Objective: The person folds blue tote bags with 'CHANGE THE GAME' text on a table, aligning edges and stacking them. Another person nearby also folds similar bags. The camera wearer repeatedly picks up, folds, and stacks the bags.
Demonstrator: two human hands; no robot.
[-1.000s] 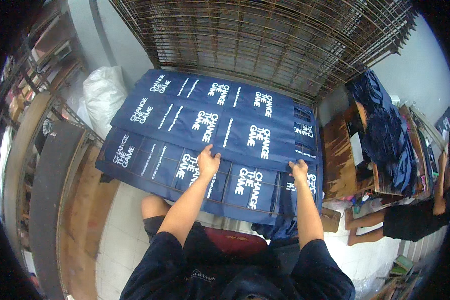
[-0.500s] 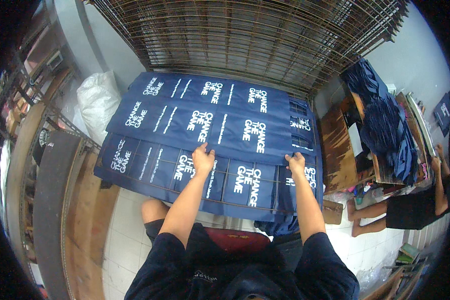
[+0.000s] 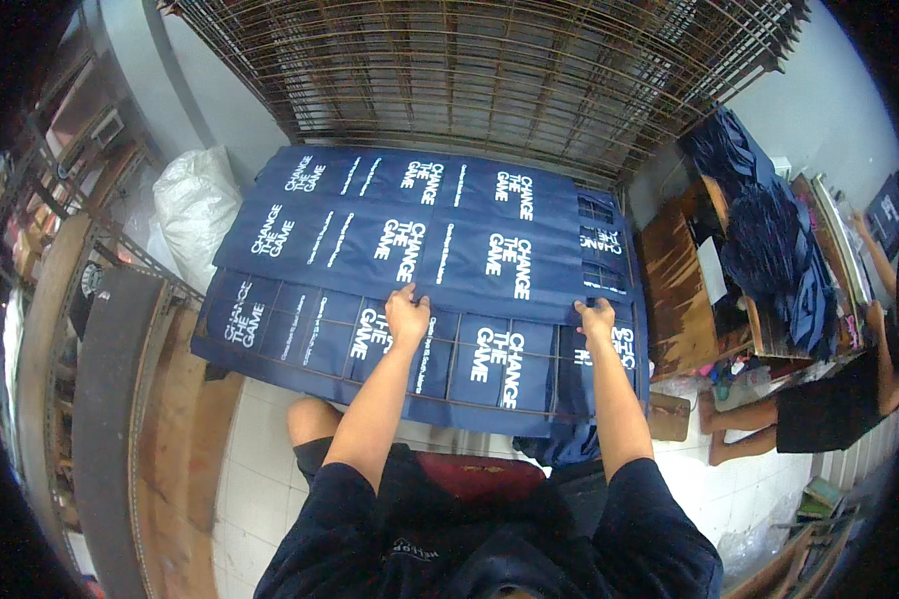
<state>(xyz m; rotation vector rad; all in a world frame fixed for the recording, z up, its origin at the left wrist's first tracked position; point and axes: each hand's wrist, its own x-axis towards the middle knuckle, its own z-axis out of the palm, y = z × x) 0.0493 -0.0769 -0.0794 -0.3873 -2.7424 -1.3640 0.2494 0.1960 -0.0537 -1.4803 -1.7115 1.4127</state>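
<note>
Navy fabric panels with white printed lettering lie in rows on a wire rack in front of me. My left hand [image 3: 407, 313] pinches the near edge of the middle fabric panel [image 3: 345, 245] between thumb and fingers. Farther right, my right hand [image 3: 595, 317] grips the same edge close to the panel's corner. Beyond it lies another printed panel [image 3: 370, 178]. Below my hands, thin rack wires cross over a lower layer of printed fabric [image 3: 449, 364], which my forearms partly cover.
Tall stacked wire racks [image 3: 489, 75] rise behind the fabric. On the left are a white sack [image 3: 198, 212] and a long dark bench [image 3: 110, 399]. At right, navy cloth [image 3: 774, 255] heaps on a wooden table [image 3: 674, 290], with another person [image 3: 829, 404] beside it. A red seat [image 3: 479, 477] is below me.
Both my hands keep their hold on the panel's near edge, with little movement. At right, the other person has raised an arm toward the hanging navy cloth piece.
</note>
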